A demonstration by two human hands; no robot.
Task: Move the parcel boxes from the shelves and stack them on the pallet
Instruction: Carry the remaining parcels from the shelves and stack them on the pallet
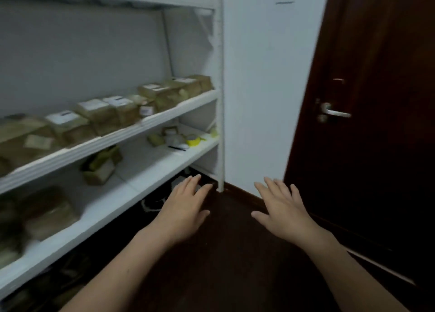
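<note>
A white shelf unit [164, 114] fills the left side. Several brown parcel boxes [101, 116] with white labels stand in a row on its middle shelf. On the shelf below lie a small open box [101, 168] and larger brown boxes [47, 212] at the left. My left hand [182, 211] and my right hand [282, 208] are stretched out in front of me, palms down, fingers straight, holding nothing. Both hover over the dark floor, to the right of the lower shelf's front edge. No pallet is in view.
A dark wooden door [376, 123] with a metal handle [334, 112] stands at the right. A yellow tape roll [193, 140] and small items lie at the lower shelf's right end. The shelf's corner post [220, 99] meets the white wall.
</note>
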